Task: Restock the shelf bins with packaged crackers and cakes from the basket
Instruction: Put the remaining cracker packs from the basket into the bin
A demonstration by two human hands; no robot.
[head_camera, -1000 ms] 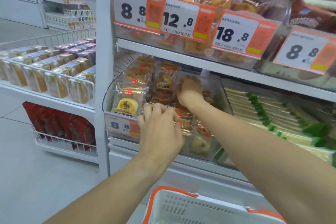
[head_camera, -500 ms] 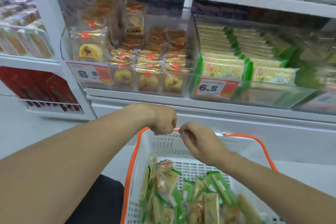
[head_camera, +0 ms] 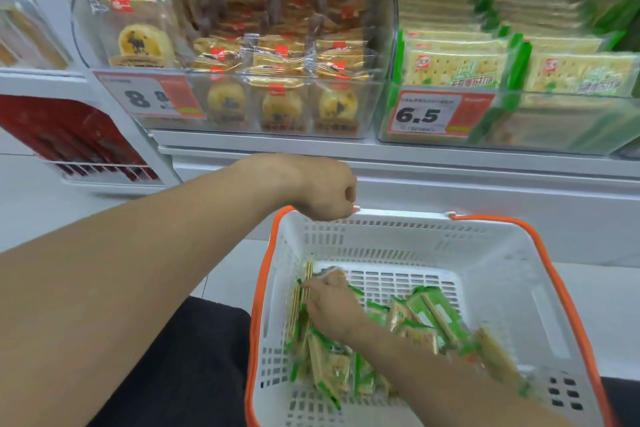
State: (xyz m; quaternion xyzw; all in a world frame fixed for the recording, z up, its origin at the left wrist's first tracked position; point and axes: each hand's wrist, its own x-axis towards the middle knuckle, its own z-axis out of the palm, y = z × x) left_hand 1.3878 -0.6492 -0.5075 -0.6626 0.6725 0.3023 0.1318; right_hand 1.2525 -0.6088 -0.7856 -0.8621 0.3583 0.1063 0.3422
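Two hands in the head view, only cam you've got. Your left hand [head_camera: 327, 192] is curled round the far rim of the basket [head_camera: 498, 274]; right hand [head_camera: 330, 302] is down inside, fingers closing on green cracker packs [head_camera: 426, 314] standing at the left wall. Packs look light, thin, slick film w/ brittle contents — take them flat by the long edges, don't squeeze. Cracker bin [head_camera: 519, 128] sits right of the cake bin [head_camera: 284, 104]. Fingertips hidden — pack count unclear, near-right packs blurred.
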